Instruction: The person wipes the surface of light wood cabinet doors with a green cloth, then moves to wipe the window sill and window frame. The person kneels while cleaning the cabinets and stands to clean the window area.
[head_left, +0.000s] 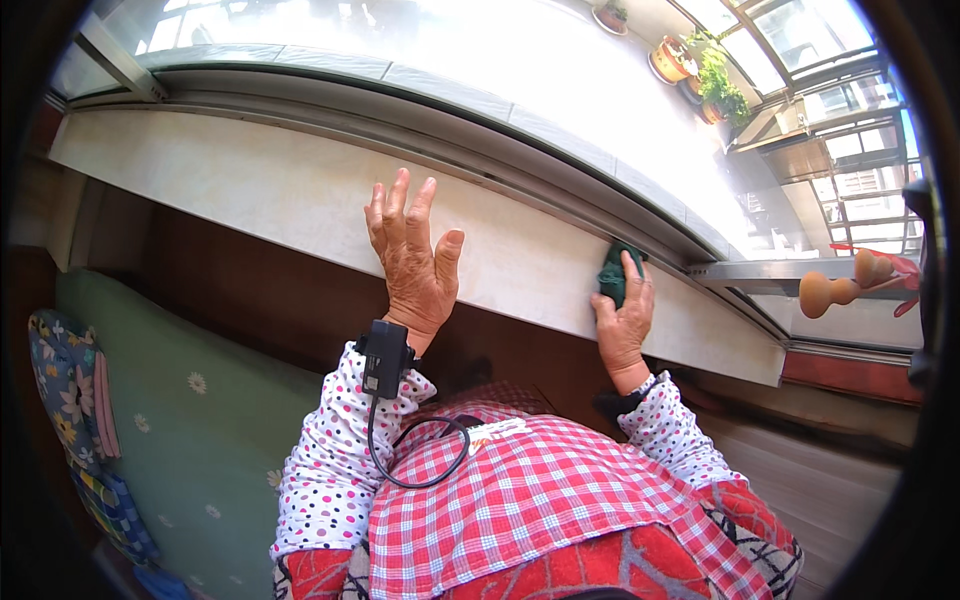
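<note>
A dark green cloth (612, 279) is bunched under my right hand (628, 319), whose thumb and fingers grip it against the pale window sill (247, 169), close to the metal window track. My left hand (412, 259) is raised or resting over the sill's front edge with its fingers spread and nothing in it; whether it touches the sill cannot be told. A black device with a cable is strapped to my left wrist.
Beyond the sill runs the metal sliding-window track (480, 169). Potted plants (671, 61) stand outside on the bright floor. A wooden gourd-shaped ornament (825, 294) hangs at right. A bed with a green flowered sheet (202, 442) lies at lower left, with folded fabrics (71, 382) at its edge.
</note>
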